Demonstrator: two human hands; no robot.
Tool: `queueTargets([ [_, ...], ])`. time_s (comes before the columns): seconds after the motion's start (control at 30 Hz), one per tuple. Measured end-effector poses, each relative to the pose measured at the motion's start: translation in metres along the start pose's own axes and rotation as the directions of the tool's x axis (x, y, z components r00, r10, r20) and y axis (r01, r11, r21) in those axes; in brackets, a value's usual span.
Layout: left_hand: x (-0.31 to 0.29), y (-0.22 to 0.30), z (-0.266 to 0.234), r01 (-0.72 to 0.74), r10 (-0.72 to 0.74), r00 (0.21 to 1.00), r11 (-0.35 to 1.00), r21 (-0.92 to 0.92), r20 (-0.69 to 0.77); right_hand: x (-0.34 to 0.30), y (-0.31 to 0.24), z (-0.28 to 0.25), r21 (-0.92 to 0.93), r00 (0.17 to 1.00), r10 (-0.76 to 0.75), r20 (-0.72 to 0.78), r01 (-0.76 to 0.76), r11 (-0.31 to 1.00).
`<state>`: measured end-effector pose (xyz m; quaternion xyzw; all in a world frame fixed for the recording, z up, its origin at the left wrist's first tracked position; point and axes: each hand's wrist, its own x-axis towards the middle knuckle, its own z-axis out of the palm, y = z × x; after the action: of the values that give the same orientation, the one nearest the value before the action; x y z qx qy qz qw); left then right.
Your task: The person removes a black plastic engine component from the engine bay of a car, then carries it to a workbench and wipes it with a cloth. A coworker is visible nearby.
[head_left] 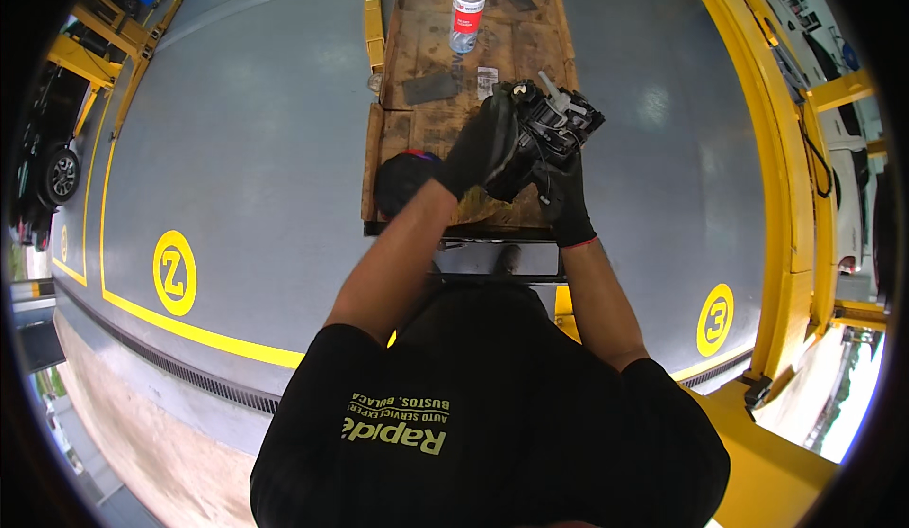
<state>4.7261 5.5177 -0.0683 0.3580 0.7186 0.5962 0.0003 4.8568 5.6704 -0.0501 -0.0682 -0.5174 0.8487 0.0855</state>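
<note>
1. The part (544,135) is a blocky, angular assembly, mostly black and plastic-looking, with a pale lever (561,100) and thin cords; it is held above the cardboard's near right area.
2. The right hand (565,195), in a dark glove, grasps the part's near side.
3. The left hand (478,147), likewise gloved, lies against its left side; I cannot tell how tightly the fingers close.
4. The cardboard (409,130) is brown, creased and darkly stained.
5. The floor (256,149) is smooth, glossy grey, with yellow lines; yellow posts (791,196) rise at the right, and a black car (47,149) stands at the left.
6. Counted on the cardboard: one upright cylindrical can (467,21), red-capped; two flat dark scraps (430,89); one pale slip (487,82); one rounded black bundle (402,185).
</note>
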Motion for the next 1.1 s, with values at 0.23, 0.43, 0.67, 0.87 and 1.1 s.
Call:
queueTargets([
  [0.23,-0.036,0.046,-0.025,0.395,-0.523,0.846,0.474,-0.787,0.11,-0.008,0.01,-0.011,0.053,0.975,-0.169,0.147,0.163,0.985],
  [0.43,-0.084,-0.001,0.003,0.122,0.093,0.946,0.785,0.608,-0.311,-0.003,0.013,-0.016,-0.047,0.977,-0.112,0.181,0.122,0.991],
  [0.67,-0.105,-0.058,-0.027,0.336,-0.155,0.92,0.786,0.519,-0.36,0.017,-0.013,-0.019,0.308,0.974,-0.071,0.214,0.001,0.951],
  [0.87,-0.14,0.0,0.0,-0.087,-0.046,0.987,0.669,0.739,0.157,0.018,-0.04,-0.03,0.286,0.956,-0.108,0.272,0.027,0.958],
  [1.1,-0.056,0.136,-0.059,-0.211,0.26,0.958,0.925,0.316,-0.121,0.036,-0.095,-0.02,0.318,0.905,-0.162,0.394,0.031,0.948],
])
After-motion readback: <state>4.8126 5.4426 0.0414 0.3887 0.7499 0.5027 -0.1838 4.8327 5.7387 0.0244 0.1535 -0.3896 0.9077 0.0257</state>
